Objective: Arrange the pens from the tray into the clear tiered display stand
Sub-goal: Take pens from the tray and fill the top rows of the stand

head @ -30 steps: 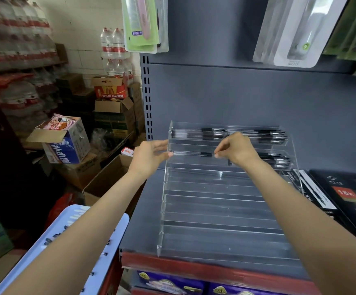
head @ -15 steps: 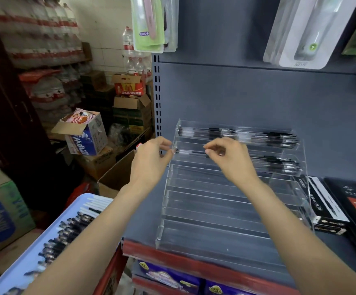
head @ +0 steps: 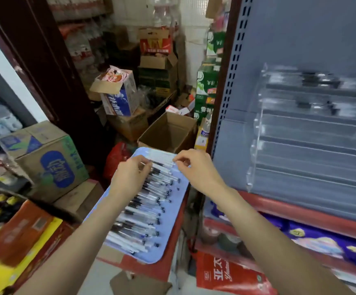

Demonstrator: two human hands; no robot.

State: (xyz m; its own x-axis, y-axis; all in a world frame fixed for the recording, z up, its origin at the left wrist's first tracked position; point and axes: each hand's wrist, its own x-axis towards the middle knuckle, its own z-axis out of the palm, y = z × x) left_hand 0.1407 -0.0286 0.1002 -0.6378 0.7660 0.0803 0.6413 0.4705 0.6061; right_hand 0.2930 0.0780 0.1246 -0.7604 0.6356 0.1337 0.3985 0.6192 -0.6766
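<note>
I am seeing clear-barrelled black-tipped pens [head: 149, 201] lying side by side on the blue tray [head: 170, 222], my left hand [head: 130, 177] and right hand [head: 196, 169] pinching the farthest pen [head: 162, 163], display stand [head: 313, 133] blurring at right.

tray [head: 173, 226] lay at centre with pens [head: 143, 209] in a row on it; both hands over its far end. display stand [head: 313, 133] stood on the shelf [head: 226, 145] at 2 o'clock; open carton [head: 168, 133] sat behind the tray at 12 o'clock.

Even, diffuse indoor light, no hard shadows. Motion blur smears the clear display stand [head: 313, 128] right of the fingers; the pens [head: 149, 201] below them stay sharper. Wide-angle bending curves the frame edges.
</note>
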